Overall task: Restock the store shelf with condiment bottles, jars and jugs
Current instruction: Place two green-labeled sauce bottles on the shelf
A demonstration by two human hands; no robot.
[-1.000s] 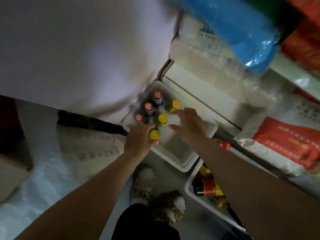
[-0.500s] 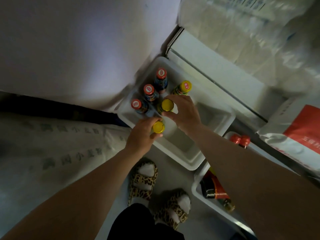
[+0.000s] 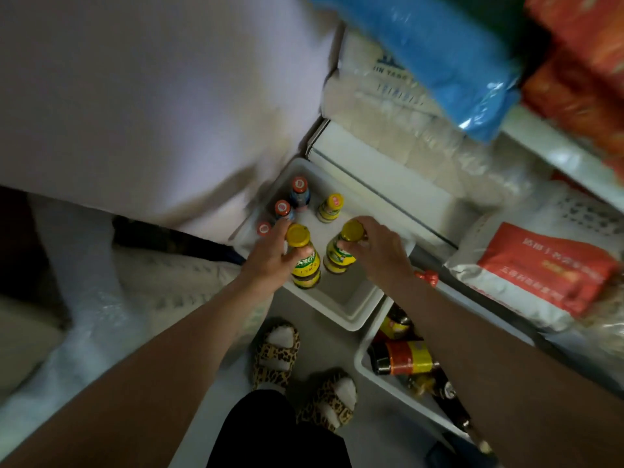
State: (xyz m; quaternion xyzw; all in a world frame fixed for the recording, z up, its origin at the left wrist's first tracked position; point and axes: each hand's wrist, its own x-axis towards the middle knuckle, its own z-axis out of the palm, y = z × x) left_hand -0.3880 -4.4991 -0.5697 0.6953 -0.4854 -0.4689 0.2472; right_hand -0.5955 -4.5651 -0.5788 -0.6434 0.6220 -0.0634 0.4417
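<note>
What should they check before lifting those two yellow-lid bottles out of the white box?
1. Left hand has a grip on its yellow-lid bottle: ok, fingers wrap its neck.
2. Right hand has a grip on the other yellow-lid bottle: ok, fingers curl over its lid.
3. Both bottles upright: ok.
4. Lids screwed tight: cannot tell.
5. Bottles left in the white box stay out of the way: ok, the third yellow-lid bottle and the red-lid bottles stand further back.
6. Free space on the shelf: cannot tell.
</note>
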